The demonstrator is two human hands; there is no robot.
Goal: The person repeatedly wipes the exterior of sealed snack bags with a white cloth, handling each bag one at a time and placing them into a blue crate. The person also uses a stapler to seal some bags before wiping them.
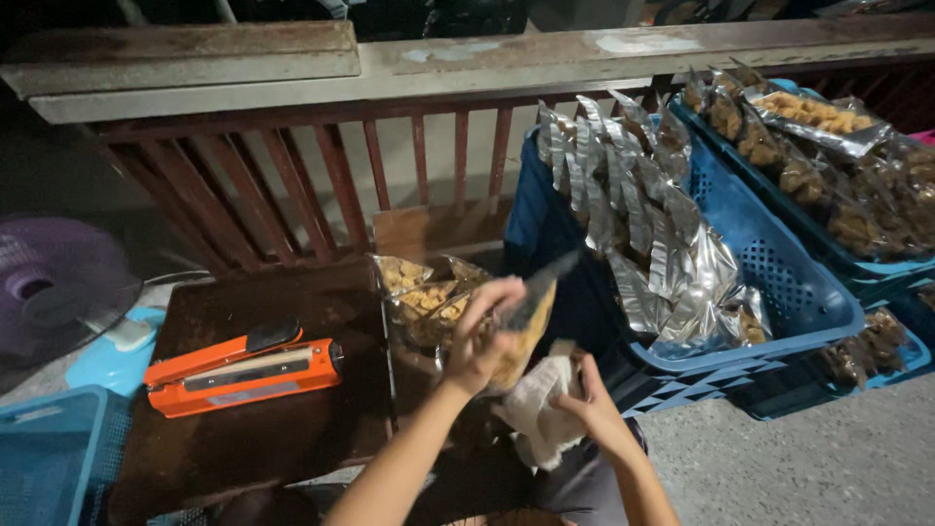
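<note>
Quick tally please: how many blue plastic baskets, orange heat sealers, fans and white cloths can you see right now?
Blue plastic baskets: 3, one at bottom left, one with silver packets, one with snack bags at right
Orange heat sealer: 1
Purple fan: 1
White cloth: 1
Total: 6

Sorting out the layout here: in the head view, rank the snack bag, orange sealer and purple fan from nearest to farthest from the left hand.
1. Snack bag: held in the left hand.
2. Orange sealer: on the dark table, to the left.
3. Purple fan: far left edge, past the sealer.
</note>
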